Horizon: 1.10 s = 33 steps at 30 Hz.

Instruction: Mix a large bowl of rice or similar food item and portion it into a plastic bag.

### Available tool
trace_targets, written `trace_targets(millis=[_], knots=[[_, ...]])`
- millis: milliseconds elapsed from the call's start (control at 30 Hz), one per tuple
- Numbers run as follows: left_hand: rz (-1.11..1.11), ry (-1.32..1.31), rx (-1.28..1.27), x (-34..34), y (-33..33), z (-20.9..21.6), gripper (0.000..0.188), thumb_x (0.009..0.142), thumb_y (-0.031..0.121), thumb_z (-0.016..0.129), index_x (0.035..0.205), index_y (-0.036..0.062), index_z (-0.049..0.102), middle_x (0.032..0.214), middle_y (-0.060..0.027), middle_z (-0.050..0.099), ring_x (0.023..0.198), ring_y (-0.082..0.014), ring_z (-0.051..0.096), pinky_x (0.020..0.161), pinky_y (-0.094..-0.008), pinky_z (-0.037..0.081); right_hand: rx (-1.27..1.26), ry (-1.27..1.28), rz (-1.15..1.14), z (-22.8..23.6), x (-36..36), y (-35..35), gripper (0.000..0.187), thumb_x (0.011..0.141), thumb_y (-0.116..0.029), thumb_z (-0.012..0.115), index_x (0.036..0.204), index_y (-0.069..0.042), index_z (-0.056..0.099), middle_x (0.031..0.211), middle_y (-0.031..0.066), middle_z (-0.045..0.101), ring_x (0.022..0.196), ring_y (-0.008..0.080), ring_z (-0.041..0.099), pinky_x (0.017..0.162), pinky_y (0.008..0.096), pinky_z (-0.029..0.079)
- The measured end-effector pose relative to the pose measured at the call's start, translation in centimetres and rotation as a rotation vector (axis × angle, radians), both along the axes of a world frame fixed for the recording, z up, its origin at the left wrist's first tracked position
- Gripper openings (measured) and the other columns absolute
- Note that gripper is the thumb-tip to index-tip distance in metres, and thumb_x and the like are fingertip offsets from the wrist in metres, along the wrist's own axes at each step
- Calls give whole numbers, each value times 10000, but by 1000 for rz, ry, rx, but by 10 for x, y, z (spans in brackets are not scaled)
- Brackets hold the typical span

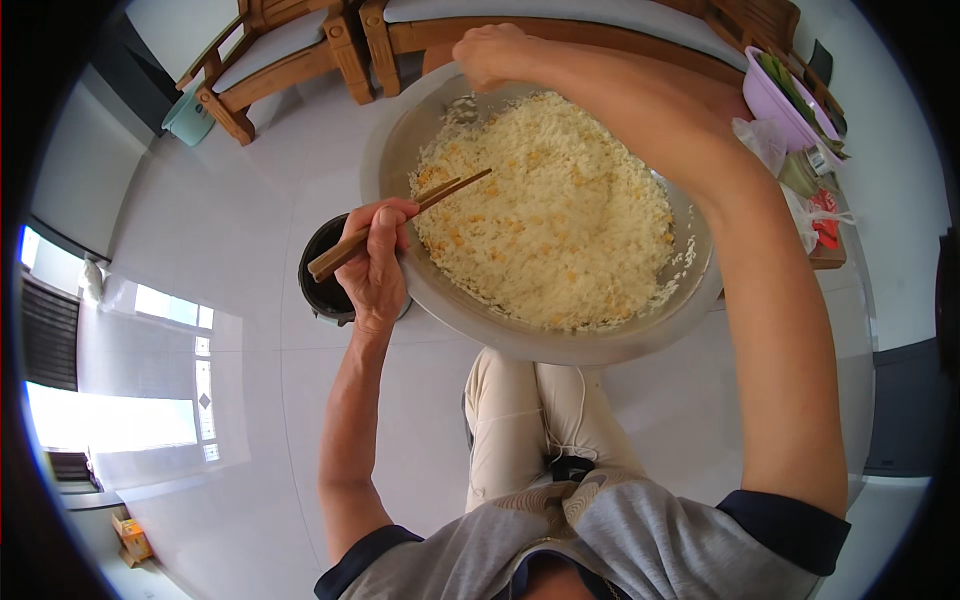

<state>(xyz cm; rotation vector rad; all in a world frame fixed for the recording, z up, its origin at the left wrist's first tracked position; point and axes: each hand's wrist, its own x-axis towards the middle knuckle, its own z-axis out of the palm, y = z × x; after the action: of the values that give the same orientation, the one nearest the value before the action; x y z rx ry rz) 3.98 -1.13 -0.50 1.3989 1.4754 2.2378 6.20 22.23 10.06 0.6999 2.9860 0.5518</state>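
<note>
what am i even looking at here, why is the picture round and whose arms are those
No robot here: these are a person's own bare arms. A wide fisheye camera on their head looks down, so straight edges bend and the corners go dark.

The left hand holds wooden chopsticks, their thin ends over rice with yellow bits in a large bowl. The right hand is at the bowl's far rim; its grip is unclear.

A black bucket stands on the floor at left; a purple tub with green leaves is at right.
</note>
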Motion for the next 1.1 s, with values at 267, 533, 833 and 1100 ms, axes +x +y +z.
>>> trace_targets(millis=[267, 533, 833, 1100], knots=[[-6, -94, 14, -12, -24, 5, 201, 901, 152, 450, 820, -15, 527, 821, -92, 601, 584, -71, 414, 560, -207, 378, 16, -148, 310, 2, 21, -60, 125, 672, -22, 533, 749, 15, 623, 818, 151, 620, 790, 287, 609, 644, 386, 490], [116, -50, -16, -9, -18, 26, 293, 937, 266, 344, 826, 41, 496, 733, -60, 549, 555, -64, 387, 529, -189, 332, 24, -149, -309, 9, 76, 59, 248, 628, -32, 589, 868, 9, 639, 925, 176, 615, 876, 279, 604, 715, 390, 490], [236, -151, -83, -16, 0, 19, 275, 913, 304, 412, 869, 56, 523, 550, 26, 431, 508, -31, 330, 446, -169, 243, -19, 79, -38, -9, 25, 8, 196, 639, -15, 591, 826, -28, 651, 876, 138, 624, 826, 246, 611, 633, 369, 504], [415, -275, 29, -8, -11, 38, 218, 865, 261, 498, 851, 48, 543, 486, 27, 397, 422, -39, 291, 379, -173, 179, -9, -20, 650, -40, 94, -51, 88, 638, -49, 511, 590, -15, 578, 615, 132, 584, 608, 284, 594, 513, 369, 470]])
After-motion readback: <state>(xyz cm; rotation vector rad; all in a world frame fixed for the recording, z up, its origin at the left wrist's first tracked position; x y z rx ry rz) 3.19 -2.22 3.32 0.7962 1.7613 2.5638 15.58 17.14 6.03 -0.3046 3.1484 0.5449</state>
